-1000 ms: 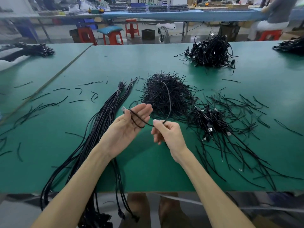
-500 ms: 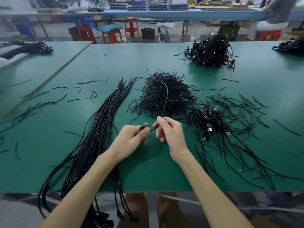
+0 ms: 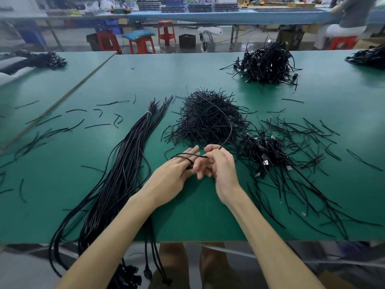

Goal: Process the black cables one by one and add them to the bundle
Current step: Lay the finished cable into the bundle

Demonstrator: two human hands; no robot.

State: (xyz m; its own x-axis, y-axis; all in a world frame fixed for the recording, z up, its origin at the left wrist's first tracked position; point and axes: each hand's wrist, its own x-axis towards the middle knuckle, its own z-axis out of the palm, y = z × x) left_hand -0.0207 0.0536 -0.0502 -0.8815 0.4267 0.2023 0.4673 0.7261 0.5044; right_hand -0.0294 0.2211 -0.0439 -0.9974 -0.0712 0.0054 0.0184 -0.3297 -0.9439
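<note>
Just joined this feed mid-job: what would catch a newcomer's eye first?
The hands at centre: a thin black cable loops over the straight fingers of the left hand while the right hand pinches it, the rest arcing over a heap of short black ties. Left of them, a long bundle of black cables runs off the near edge of the green table.

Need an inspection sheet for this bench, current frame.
Surface: green table, bare patches between items.
Job's things: tied bundle at left; one cable in hand.
Clutter: pile of short ties at centre; loose ties scattered around.
Hands: left hand straight-fingered, cable looped over it; right hand pinches cable.
Cables: plug-ended tangle at right; heap farther back.
Surroundings: red stools, seated person beyond table.
</note>
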